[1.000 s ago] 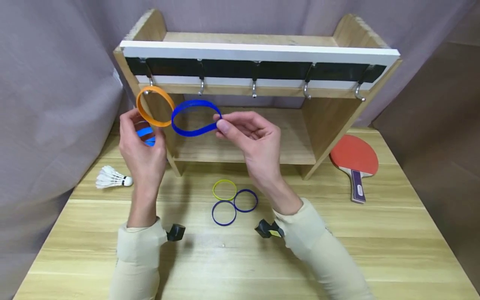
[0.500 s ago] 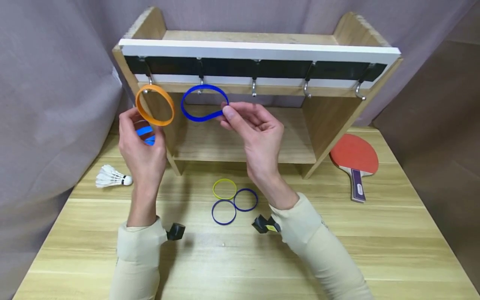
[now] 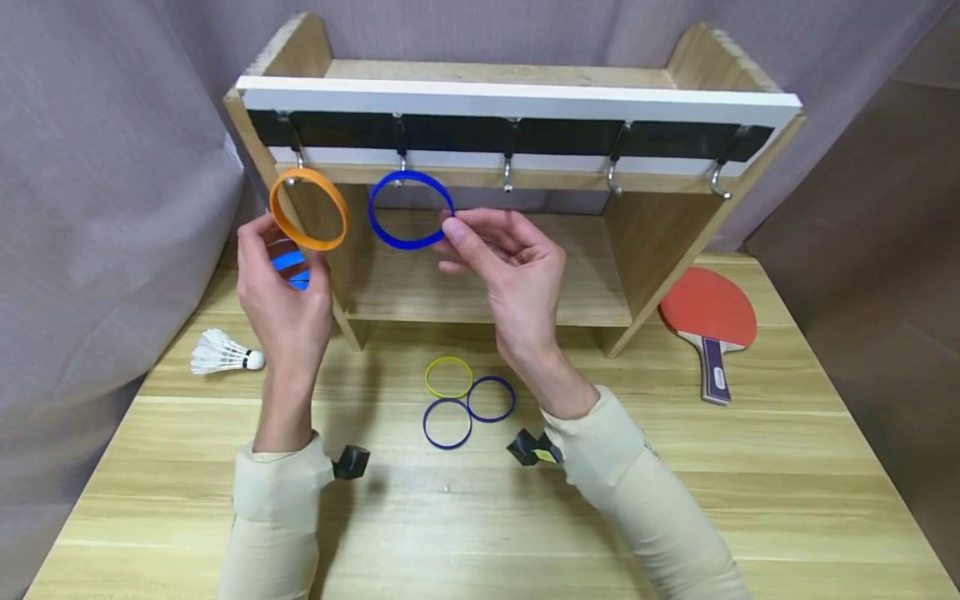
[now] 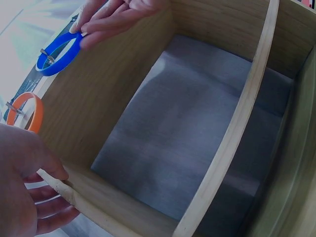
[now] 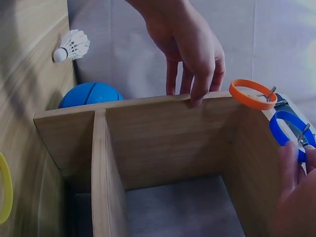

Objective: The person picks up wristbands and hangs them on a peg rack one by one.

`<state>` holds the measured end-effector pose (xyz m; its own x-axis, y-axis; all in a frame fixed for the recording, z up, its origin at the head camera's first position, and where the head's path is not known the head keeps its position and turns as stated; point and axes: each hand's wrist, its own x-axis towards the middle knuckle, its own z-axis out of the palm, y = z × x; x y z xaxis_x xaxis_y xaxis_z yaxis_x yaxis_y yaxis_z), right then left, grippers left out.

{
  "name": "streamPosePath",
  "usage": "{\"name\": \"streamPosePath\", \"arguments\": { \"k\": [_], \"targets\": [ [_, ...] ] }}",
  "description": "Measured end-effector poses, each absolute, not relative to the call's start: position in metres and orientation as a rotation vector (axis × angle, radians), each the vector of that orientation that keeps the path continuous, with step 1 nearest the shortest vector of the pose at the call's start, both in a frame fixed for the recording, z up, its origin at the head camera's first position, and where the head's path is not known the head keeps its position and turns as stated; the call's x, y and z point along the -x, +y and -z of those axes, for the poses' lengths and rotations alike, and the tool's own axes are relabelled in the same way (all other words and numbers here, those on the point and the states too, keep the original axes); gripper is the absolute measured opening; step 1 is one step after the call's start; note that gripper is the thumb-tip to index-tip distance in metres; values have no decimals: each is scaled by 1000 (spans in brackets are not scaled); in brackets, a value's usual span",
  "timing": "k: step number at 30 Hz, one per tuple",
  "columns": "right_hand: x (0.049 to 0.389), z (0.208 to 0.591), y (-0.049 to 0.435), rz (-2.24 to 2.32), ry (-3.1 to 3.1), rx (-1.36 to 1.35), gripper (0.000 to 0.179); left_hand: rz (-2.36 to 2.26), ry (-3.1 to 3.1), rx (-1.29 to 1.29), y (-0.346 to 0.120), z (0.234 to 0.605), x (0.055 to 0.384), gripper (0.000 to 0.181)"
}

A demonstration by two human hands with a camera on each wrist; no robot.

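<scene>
My right hand [image 3: 517,279] pinches a blue silicone wristband [image 3: 408,245] by its right edge, between thumb and fingers. In the left wrist view the blue wristband [image 4: 70,59] loops round the second metal hook from the left. An orange wristband [image 3: 321,245] hangs on the leftmost hook [image 3: 301,158]. My left hand [image 3: 288,300] grips the left side panel of the wooden shelf; the right wrist view has the thumb inside the panel [image 5: 168,116] and the fingers outside. Two dark blue wristbands [image 3: 447,447] and a yellow wristband [image 3: 449,397] lie on the table below.
Further hooks [image 3: 508,177] run to the right along the white rail [image 3: 517,100]. A shuttlecock [image 3: 225,354] and a blue ball [image 5: 91,95] are at the shelf's left. On the right lies a red table tennis bat [image 3: 708,308].
My right hand has brought the blue wristband up and right, away from the orange one to the second hook, then slightly down. The left hand keeps its place on the panel.
</scene>
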<state>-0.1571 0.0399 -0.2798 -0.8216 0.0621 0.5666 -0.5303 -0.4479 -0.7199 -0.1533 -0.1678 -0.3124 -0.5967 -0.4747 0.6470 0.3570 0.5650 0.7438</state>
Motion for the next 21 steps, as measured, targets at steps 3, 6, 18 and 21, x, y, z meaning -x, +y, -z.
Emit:
{"name": "streamPosePath", "arguments": {
  "k": [3,6,18,21],
  "targets": [
    [155,283,45,-2272,-1461,-642,13,1144,-1887,-97,-168,313,154,33],
    [151,287,56,-2244,-1535,-597,14,1144,-1887,-94,-168,313,154,33],
    [106,324,118,-1387,-2940,-644,12,1132,-1885,-105,-157,299,144,32],
    [104,341,118,-1004,-3103,-558,11,1150,-1888,-106,-151,290,135,30]
  ]
}}
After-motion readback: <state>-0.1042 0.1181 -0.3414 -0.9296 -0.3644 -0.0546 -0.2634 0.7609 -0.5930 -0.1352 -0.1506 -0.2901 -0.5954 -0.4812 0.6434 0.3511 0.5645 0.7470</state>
